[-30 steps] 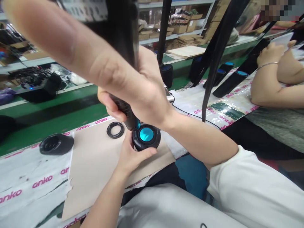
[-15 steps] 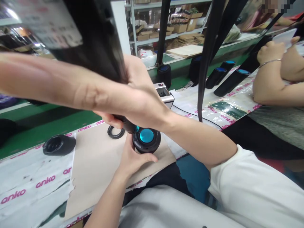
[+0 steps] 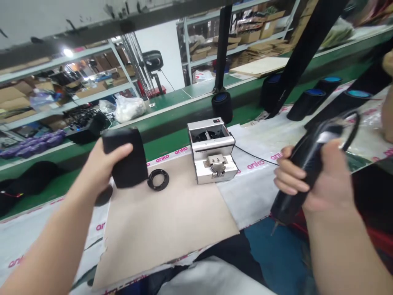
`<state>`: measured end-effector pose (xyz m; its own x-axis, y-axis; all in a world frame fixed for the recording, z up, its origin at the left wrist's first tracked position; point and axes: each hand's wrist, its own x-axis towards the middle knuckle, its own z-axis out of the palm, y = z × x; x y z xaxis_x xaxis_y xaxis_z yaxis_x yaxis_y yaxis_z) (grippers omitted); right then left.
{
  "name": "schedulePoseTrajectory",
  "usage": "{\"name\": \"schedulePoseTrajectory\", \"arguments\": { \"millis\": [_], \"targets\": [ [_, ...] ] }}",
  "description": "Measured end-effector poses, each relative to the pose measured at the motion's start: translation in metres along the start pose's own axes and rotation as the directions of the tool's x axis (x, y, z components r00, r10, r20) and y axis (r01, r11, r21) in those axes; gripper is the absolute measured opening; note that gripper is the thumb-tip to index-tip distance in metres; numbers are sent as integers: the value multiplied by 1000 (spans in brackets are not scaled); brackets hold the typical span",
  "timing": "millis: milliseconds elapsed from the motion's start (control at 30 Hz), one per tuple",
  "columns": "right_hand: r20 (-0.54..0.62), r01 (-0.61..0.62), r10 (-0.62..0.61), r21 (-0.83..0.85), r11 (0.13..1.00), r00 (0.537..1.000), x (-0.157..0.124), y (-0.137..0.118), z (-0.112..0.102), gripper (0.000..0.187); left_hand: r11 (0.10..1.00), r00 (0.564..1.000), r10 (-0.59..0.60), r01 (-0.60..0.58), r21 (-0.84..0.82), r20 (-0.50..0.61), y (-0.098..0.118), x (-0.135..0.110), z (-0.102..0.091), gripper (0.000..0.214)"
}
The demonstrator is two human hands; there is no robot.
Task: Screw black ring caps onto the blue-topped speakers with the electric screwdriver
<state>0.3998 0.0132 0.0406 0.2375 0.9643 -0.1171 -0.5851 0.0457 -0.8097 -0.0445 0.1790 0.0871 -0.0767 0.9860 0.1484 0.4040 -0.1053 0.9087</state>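
My left hand (image 3: 106, 159) is wrapped round a black cylindrical speaker (image 3: 127, 159), at the left edge of the tan board (image 3: 172, 221). The speaker's blue end is not in sight. On the right, my right hand (image 3: 319, 176) grips a black electric screwdriver (image 3: 302, 172), its thin bit pointing down past the table's front edge. A black ring (image 3: 158, 179) lies on the board just right of the speaker. Behind my left wrist, a dark rounded part (image 3: 103, 196) is mostly hidden.
A silver screw feeder (image 3: 213, 157) stands at the board's back right, trailing a black cable. Black speakers with blue ends (image 3: 307, 102) stand at the right, near a co-worker's arm (image 3: 387, 114). A black post (image 3: 222, 49) rises behind the feeder. A green conveyor (image 3: 166, 137) runs behind.
My right hand has brought the screwdriver from above the speaker over to the right. My left hand has lifted the speaker and carried it left. The view has shifted, revealing the screw feeder.
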Motion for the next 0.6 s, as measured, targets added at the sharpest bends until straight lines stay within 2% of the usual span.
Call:
{"name": "schedulePoseTrajectory", "arguments": {
  "millis": [33, 67, 133, 233, 300, 433, 533, 600],
  "targets": [
    [-57, -99, 102, 52, 994, 993, 2, 16, -17, 60, 995, 999, -38, 35, 96, 28, 3, 31, -5, 77],
    [-71, -133, 138, 77, 988, 988, 5, 30, -32, 65, 976, 995, -85, 72, 205, 55, 4, 59, -7, 79],
    [-78, -174, 182, 102, 979, 980, 10, 51, -52, 61, 946, 991, -133, 118, 302, 29, -3, 107, -5, 85],
    [-76, -191, 202, 131, 973, 977, 16, 66, -66, 57, 912, 994, -110, 103, 398, -6, -25, 148, 5, 99],
    [-80, -202, 215, 143, 969, 973, 18, 68, -69, 57, 899, 997, -72, 64, 434, 1, -43, 158, 13, 106],
    [-98, -210, 226, 151, 966, 969, 18, 67, -68, 57, 880, 999, -33, 14, 474, 33, -70, 158, 19, 115],
    [-113, -212, 229, 146, 966, 967, 17, 64, -65, 57, 874, 998, 4, -33, 485, 60, -70, 150, 13, 124],
    [-126, -218, 236, 140, 966, 964, 17, 63, -63, 59, 875, 991, 54, -105, 472, 120, -64, 134, 7, 122]
  ]
}}
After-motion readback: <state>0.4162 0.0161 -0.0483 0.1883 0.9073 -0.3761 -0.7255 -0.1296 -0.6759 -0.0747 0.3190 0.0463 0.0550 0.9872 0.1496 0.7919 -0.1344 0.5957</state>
